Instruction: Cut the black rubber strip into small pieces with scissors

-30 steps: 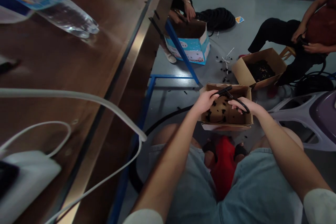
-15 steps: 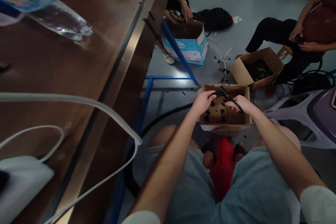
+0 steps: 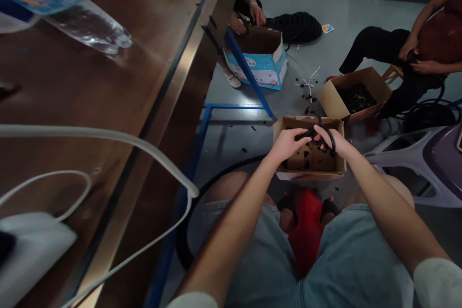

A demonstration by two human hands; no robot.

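Over an open cardboard box [image 3: 310, 174], my left hand [image 3: 288, 143] has its fingers wrapped round a black piece [image 3: 305, 135]. Black-handled scissors [image 3: 331, 140] are in my right hand [image 3: 334, 142], with its fingers closed at the handle loops and the blades pointing up and away. Both hands are close together above the box. Small black bits lie on the bottom of the box. Fine detail between the fingers is too small to tell.
On the left stands a table [image 3: 144, 57] with a plastic bottle [image 3: 86, 19] and white cable. A second cardboard box [image 3: 371, 86], a blue-white box [image 3: 269, 70] and a grey stool [image 3: 426, 159] stand beyond. Two people sit with their hands near those boxes.
My left hand has moved right, closer to my right hand. The scissors have turned, so their blades now point away from me instead of towards the left.
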